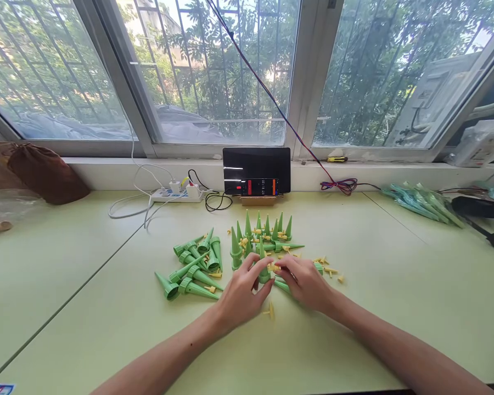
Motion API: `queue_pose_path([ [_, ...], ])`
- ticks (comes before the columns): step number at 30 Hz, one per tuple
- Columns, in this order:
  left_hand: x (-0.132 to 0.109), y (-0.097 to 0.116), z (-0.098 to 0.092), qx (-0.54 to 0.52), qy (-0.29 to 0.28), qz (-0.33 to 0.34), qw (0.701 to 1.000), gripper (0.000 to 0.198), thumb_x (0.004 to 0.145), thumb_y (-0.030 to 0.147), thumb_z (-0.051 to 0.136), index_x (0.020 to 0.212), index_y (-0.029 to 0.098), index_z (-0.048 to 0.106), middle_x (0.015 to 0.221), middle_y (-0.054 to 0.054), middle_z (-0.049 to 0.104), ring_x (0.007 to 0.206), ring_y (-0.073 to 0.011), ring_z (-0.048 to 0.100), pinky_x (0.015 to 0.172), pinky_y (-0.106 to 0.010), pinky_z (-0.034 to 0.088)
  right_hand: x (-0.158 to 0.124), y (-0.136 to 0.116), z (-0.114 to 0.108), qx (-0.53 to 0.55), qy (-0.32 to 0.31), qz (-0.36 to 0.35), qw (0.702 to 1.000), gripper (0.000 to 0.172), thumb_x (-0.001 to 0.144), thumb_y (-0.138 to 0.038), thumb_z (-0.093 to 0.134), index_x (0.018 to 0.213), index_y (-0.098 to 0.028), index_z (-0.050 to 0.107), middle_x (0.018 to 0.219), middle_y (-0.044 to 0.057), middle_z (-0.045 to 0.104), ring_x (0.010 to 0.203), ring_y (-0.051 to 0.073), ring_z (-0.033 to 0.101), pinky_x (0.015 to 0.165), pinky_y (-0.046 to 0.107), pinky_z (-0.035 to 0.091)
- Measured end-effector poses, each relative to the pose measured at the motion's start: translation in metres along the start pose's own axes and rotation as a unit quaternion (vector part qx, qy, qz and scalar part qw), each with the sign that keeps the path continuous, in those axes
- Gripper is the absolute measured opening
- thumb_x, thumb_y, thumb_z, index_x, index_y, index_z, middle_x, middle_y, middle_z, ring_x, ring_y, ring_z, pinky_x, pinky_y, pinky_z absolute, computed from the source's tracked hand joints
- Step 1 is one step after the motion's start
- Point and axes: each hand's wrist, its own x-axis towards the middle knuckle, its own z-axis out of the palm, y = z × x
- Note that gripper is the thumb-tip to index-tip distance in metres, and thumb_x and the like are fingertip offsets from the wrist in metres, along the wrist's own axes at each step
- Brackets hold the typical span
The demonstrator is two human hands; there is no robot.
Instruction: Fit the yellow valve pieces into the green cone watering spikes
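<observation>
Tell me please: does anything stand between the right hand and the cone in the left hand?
Only the yellow piece pinched by the right hand, beside the cone; nothing else visible blocks the way. The left hand is close, around the cone.

Tapered green plastic spike, upright, tip up, between left fingers; small yellow fitting pinched by right fingertips, low at spike's side.
</observation>
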Motion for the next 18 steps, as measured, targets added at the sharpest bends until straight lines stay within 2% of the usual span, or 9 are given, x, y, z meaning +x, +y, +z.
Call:
queue_pose_path([
  [18, -0.0019, 0.0012, -0.0005, 0.020, -0.020, 0.003, 1.000, 0.035, 0.096, 0.021, 0.057, 0.131, 0.025, 0.053, 0.114, -0.006, 0.056, 0.055, -0.0049, 0.054, 0.059, -0.023, 0.053, -0.0026, 0.0015, 0.0002, -0.039, -0.038, -0.002, 0.999, 0.030, 0.107, -0.022, 0.036, 0.083, -0.021, 0.054, 0.070, 0.002, 0.060, 0.061, 0.015, 0.048, 0.058, 0.027, 0.031],
])
